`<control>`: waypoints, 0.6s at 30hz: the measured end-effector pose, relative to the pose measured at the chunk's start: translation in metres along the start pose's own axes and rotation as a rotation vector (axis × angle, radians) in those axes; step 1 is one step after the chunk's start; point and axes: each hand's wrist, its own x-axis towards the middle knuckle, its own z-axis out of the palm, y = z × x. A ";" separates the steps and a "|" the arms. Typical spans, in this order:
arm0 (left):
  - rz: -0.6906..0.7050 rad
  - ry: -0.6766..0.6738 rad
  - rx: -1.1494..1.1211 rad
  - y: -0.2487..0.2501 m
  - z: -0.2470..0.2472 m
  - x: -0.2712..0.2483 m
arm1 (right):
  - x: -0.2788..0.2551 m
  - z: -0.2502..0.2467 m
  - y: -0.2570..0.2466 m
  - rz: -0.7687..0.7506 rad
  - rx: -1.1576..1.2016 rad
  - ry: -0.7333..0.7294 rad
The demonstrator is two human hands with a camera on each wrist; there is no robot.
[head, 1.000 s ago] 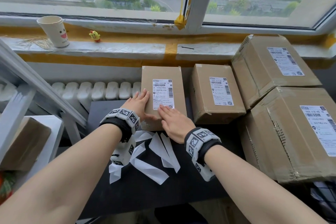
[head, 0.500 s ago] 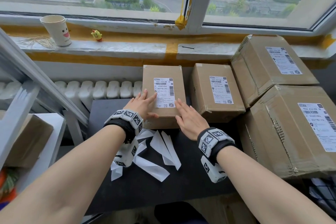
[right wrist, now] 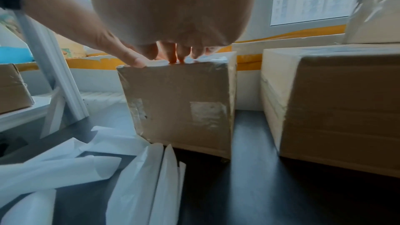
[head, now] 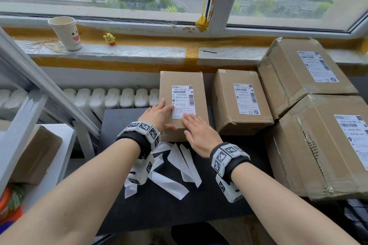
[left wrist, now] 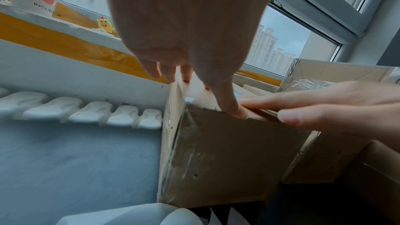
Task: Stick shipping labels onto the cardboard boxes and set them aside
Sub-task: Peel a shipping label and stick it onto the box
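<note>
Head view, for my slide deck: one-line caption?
Both hands press a white shipping label onto a brown cardboard box.

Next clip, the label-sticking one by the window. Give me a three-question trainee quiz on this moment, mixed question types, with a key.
1. True or false: both hands lie flat on the small box under them.
2. How many cardboard boxes on the black table show a shipping label on top? A) two B) four C) six
3. Fill in: the loose white backing strips lie on the table ____ the arms.

Key
1. True: left hand and right hand press with straight fingers on the label.
2. B
3. between
</note>
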 end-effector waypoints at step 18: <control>-0.015 0.013 0.002 -0.003 0.003 0.005 | 0.087 -0.041 -0.006 0.031 -0.017 -0.230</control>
